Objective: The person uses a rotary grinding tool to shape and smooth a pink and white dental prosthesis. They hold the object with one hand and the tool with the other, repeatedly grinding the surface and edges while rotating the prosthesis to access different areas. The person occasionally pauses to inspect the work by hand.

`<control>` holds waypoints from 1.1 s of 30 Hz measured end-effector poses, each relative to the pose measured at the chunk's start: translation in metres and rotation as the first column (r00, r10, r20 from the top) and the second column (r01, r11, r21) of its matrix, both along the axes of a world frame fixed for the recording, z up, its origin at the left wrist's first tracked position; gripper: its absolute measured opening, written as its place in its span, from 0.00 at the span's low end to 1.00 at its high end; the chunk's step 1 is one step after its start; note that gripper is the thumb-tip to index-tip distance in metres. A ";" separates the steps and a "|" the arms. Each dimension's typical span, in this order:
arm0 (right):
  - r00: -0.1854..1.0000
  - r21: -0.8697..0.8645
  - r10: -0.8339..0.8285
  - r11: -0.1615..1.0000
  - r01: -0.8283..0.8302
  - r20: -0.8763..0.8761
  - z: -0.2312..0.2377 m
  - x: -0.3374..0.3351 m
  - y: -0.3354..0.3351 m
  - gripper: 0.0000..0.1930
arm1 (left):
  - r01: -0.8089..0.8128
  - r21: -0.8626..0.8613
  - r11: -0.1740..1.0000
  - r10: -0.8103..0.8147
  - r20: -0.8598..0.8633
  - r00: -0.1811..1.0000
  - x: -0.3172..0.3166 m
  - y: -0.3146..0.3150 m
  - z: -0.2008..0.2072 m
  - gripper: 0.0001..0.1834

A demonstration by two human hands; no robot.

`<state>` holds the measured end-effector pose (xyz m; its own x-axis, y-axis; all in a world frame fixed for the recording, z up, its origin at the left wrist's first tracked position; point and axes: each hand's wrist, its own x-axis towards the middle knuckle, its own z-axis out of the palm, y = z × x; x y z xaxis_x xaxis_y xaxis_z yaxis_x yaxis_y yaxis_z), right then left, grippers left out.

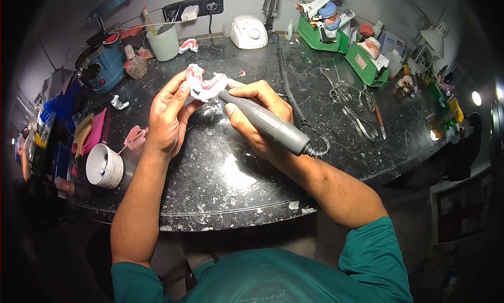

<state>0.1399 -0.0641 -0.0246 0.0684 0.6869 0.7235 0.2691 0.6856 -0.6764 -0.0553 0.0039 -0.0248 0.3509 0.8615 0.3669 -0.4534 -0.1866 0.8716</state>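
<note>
My left hand (169,114) grips a pink-and-white dental piece (206,89), arch-shaped with ragged edges, held above the dark bench. In my right hand (271,101) is a grey rotary handpiece (273,125), its front end touching or very close to the right side of the dental piece. The tip is hidden there, so I cannot tell whether it makes contact. A coiled black cord (316,150) leaves the back of the handpiece. Below my left wrist lies a translucent pink piece (135,138).
A white bucket (105,166) stands left of my forearm. At the back are a woven pot (164,43) and a white control box (249,32). Green bins (365,65) hold dental models at the right, near scissors (340,94) and pliers (359,124).
</note>
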 end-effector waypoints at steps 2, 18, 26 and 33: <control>1.000 0.022 -0.007 1.000 0.006 0.010 0.000 -0.001 0.001 0.13 | 0.003 0.006 1.000 -0.003 0.001 1.000 0.000 0.000 0.000 0.23; 0.999 0.072 -0.045 0.997 0.043 0.027 -0.005 -0.002 0.006 0.14 | -0.016 0.034 0.999 0.016 0.002 1.000 0.000 -0.003 0.001 0.22; 0.999 0.085 -0.044 0.995 0.042 0.029 -0.003 -0.003 0.005 0.14 | -0.018 0.040 0.999 0.017 0.015 1.000 0.001 -0.004 0.000 0.22; 0.999 -0.021 -0.006 1.000 0.007 0.036 -0.001 0.000 0.002 0.13 | -0.036 0.025 0.999 0.036 0.002 0.999 0.003 -0.004 -0.003 0.22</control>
